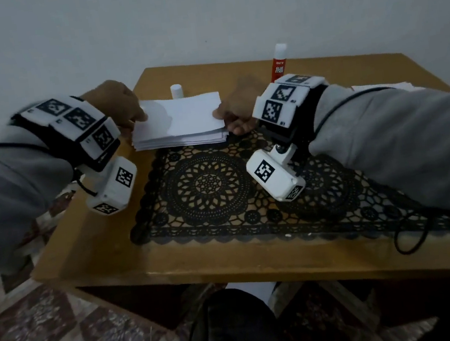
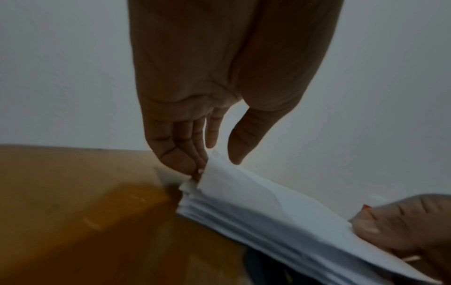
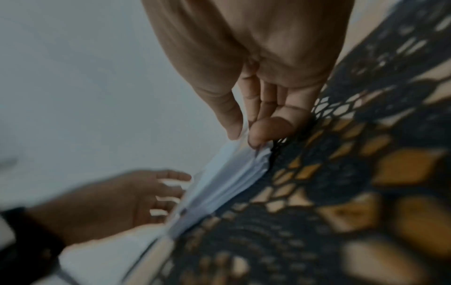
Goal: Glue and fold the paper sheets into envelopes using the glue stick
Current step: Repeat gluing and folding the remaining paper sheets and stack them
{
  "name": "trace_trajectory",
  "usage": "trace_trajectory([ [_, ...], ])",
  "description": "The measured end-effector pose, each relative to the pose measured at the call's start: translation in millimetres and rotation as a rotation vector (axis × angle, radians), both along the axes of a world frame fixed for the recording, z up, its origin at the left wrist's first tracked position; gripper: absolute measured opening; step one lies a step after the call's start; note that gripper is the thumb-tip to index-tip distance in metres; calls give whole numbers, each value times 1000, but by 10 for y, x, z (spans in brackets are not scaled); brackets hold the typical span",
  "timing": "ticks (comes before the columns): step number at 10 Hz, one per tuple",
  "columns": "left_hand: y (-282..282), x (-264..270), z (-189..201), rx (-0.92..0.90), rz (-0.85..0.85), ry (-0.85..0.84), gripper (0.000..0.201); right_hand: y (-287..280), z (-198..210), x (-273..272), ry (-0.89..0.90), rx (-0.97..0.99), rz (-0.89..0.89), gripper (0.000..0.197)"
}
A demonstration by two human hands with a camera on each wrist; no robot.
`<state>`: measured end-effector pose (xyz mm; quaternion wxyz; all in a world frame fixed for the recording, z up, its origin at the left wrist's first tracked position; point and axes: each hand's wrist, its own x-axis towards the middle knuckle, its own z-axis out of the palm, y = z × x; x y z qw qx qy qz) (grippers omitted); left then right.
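Wooden table (image 1: 108,251), far edge at twelve o'clock: thin white top paper sheet (image 1: 182,115) lies on its stack (image 1: 180,140). Left hand (image 1: 112,105) and right hand (image 1: 236,111) fingers pinch its short ends (light, floppy, easily creased), best lifted by both ends.

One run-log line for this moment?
left hand: pinches top sheet | right hand: pinches same sheet | glue stick: upright, untouched

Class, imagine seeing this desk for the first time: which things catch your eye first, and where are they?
A stack of white paper lies at the far edge of a black lace mat, with the left hand and right hand pinching its top sheet at opposite ends. Behind, a red glue stick stands upright, its white cap set apart.
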<state>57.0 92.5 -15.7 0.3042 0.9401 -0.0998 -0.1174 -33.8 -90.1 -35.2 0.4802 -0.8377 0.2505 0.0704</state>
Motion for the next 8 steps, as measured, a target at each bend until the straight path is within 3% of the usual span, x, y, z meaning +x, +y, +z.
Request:
trace_trajectory([
  [1,-6,-31,31,69,-28,-46,23,-40,-7,6,18,-111,63,28],
  [2,15,-18,4,165,-52,-58,25,-90,68,-41,78,-36,-6,30],
  [3,31,-7,-17,152,-88,-38,23,-103,175,-167,116,-103,6,26],
  [4,4,-41,-17,174,-108,-34,23,-276,246,-454,7,-234,31,22],
  [5,-61,-94,1,240,-132,-69,27,-597,273,-848,-237,-629,50,24],
  [6,-180,-164,64,312,-154,-167,30,-977,232,-1211,-280,-820,60,21],
  [7,-407,-365,167,313,-268,-350,25,-1309,188,-1510,-282,-909,75,17],
  [8,-766,-723,223,285,-538,-492,26,-1506,148,-1665,-288,-926,76,18],
])
